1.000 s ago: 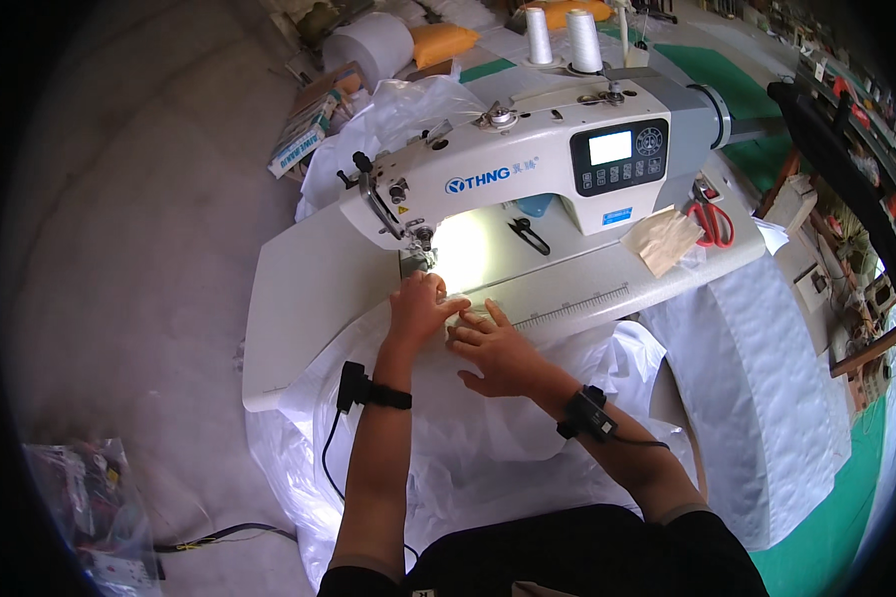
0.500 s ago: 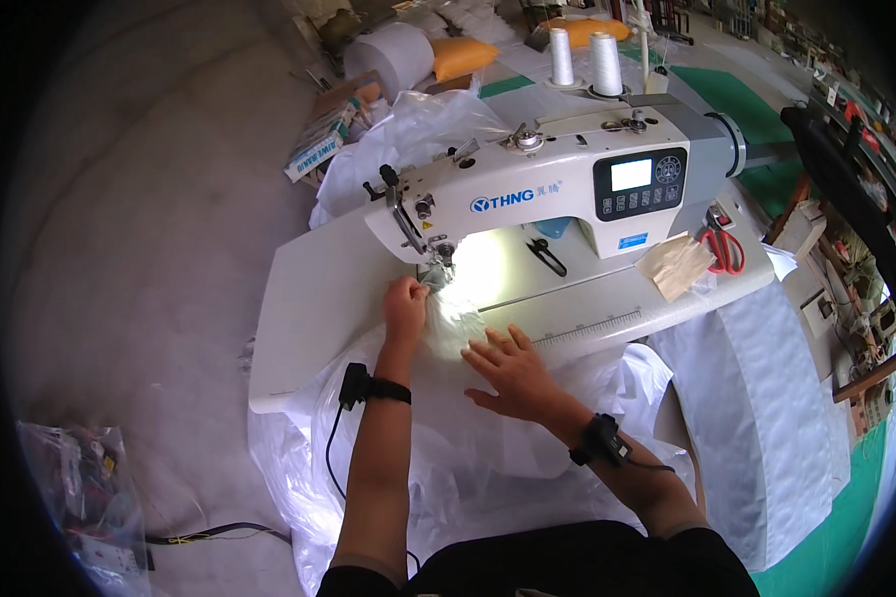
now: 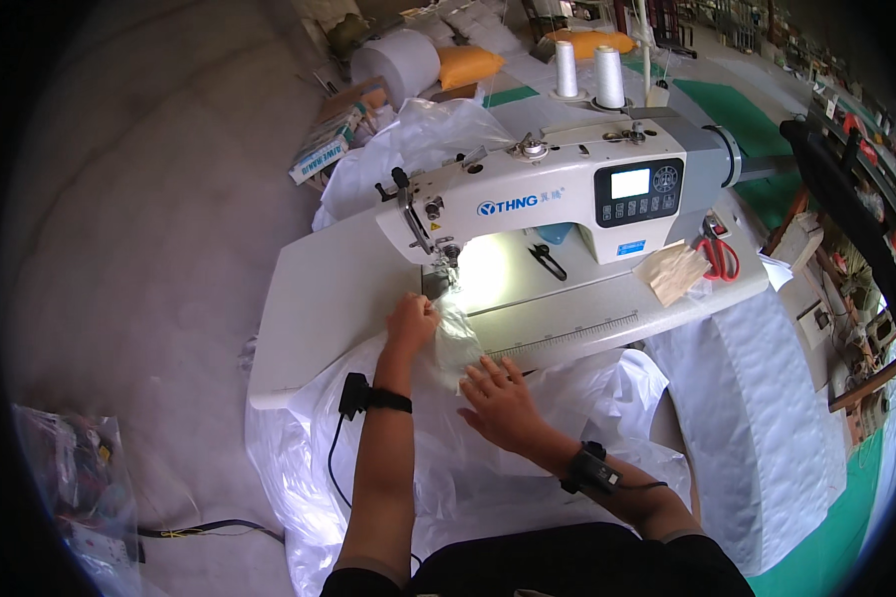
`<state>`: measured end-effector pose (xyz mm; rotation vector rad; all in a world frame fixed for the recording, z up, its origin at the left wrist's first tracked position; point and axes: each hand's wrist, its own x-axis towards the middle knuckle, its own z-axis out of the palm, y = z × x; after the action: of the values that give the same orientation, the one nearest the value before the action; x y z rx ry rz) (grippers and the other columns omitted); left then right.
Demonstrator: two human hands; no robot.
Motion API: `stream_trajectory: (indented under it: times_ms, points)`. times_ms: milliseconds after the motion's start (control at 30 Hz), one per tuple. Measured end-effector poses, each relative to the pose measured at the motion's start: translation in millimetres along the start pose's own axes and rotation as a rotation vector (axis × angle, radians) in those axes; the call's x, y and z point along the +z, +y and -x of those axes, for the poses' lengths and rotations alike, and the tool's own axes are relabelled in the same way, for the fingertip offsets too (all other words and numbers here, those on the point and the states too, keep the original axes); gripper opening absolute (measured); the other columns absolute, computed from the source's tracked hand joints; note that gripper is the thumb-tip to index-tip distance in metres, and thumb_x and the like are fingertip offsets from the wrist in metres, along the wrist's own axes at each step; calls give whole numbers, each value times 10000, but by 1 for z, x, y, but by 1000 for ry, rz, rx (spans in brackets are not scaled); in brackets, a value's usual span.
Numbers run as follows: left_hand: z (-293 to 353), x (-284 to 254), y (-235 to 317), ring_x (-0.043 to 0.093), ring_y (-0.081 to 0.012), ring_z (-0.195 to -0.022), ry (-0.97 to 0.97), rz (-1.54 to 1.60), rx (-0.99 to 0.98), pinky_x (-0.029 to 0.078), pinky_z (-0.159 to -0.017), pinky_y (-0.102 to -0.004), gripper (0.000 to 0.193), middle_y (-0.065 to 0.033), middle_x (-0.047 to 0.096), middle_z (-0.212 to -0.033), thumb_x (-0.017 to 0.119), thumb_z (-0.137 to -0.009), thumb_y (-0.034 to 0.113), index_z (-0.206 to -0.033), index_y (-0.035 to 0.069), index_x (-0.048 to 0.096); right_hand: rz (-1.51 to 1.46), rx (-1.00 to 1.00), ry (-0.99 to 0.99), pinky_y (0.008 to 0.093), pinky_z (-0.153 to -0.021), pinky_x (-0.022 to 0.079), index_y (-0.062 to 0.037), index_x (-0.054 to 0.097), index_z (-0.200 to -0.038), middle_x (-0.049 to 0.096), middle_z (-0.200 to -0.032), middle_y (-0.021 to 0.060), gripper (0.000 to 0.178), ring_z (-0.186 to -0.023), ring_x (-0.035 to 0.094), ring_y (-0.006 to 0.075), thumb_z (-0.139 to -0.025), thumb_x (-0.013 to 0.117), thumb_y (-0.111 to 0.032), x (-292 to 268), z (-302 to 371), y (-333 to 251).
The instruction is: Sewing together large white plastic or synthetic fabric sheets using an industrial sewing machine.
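A white sewing machine (image 3: 528, 199) stands on its pale table, its lamp lighting the needle area (image 3: 452, 271). Thin, translucent white plastic-like sheeting (image 3: 458, 338) runs from near the presser foot over the table's front edge and down across my lap. Just in front of the needle, my left hand (image 3: 413, 323) is closed, its fingers pinching the sheeting's edge. My right hand (image 3: 506, 403) rests palm down on the sheeting at the table's front edge, fingers spread, gripping nothing.
Black thread snips (image 3: 548, 263) lie under the machine arm. Red-handled scissors (image 3: 719, 257) and a brown paper piece (image 3: 672, 274) sit at the right. Two white thread cones (image 3: 608, 78) stand behind. White quilted-looking cloth (image 3: 757, 438) hangs off the right side.
Both hands have drawn back a little from the needle toward me. My right hand has slid to the table's front edge. The view has shifted slightly.
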<state>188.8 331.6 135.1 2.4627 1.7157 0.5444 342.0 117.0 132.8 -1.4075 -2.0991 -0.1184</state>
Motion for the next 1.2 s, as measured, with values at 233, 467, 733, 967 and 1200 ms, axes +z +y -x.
stream_trajectory:
  times_ms: [233, 467, 733, 967, 1200]
  points:
    - [37, -45, 28, 599, -206, -757, 58, 455, 147, 472, -697, -331, 195, -135, 626, -832, 640, -821, 175, -890, 0, 589, -520, 628, 66, 325, -767, 501, 3, 588, -1139, 634, -1078, 149, 470, -936, 624, 239, -852, 661, -361, -2, -62, 50]
    - [45, -71, 36, 608, -218, -752, 116, 585, 204, 481, -689, -338, 206, -117, 627, -854, 645, -835, 158, -954, 2, 586, -1089, 626, -30, 349, -625, 484, 3, 645, -853, 623, -689, 135, 249, -611, 601, 249, -869, 606, -242, 17, -92, 43]
    - [27, -79, 33, 492, -95, -711, -109, 789, 86, 424, -667, -253, 209, 1, 576, -758, 596, -896, 185, -915, -21, 622, -489, 368, 155, 396, -585, 493, -10, 611, -998, 618, -693, 197, 206, -639, 633, 325, -878, 524, -154, 9, -104, 21]
    - [11, -58, 34, 461, -72, -693, -161, 895, -101, 392, -626, -237, 260, 19, 547, -731, 599, -885, 238, -859, -19, 627, 137, 128, -63, 362, -488, 515, 118, 393, -1306, 653, -774, 143, 530, -570, 649, 253, -818, 519, -44, 22, -106, 21]
    - [-11, -23, 15, 544, -158, -665, -78, 571, 115, 439, -626, -312, 200, -94, 606, -724, 603, -863, 227, -848, 31, 636, 118, 213, -300, 376, -540, 523, 81, 403, -1316, 656, -768, 130, 509, -637, 666, 263, -842, 498, -75, 29, -112, 33]
